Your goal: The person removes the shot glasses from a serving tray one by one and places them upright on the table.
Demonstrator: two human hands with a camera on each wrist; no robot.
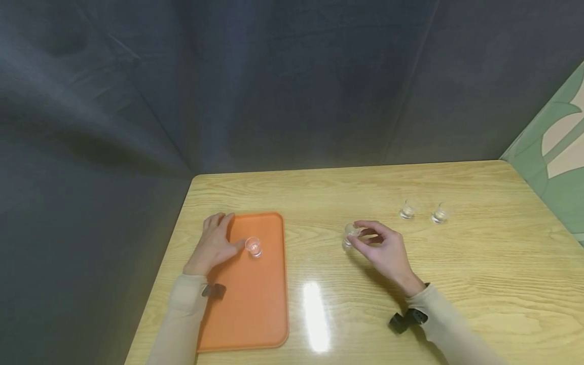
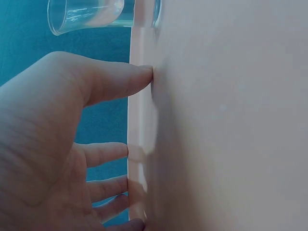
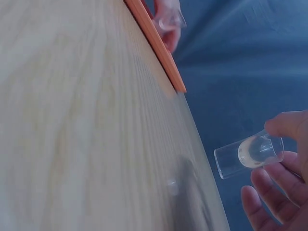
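Note:
My left hand (image 1: 214, 248) lies spread over the far left corner of an orange tray (image 1: 255, 314). Its thumb tip comes right up beside a clear shot glass (image 1: 253, 247) standing upright on the tray. In the left wrist view that glass shows only at the top, past the thumb (image 2: 115, 79). Over the table, to the tray's right, my right hand (image 1: 383, 248) pinches a second shot glass (image 3: 250, 156) near its rim between thumb and fingers. This one is upright, thick base downward, and the lower fingers stay loosely bent beneath the pinch.
Two more shot glasses, one (image 1: 407, 209) left of the other (image 1: 440, 213), stand toward the back right of the wooden table (image 1: 493, 284). Dark cloth (image 1: 310, 91) hangs along the table's back and left sides. A patterned green surface (image 1: 561, 137) borders the right.

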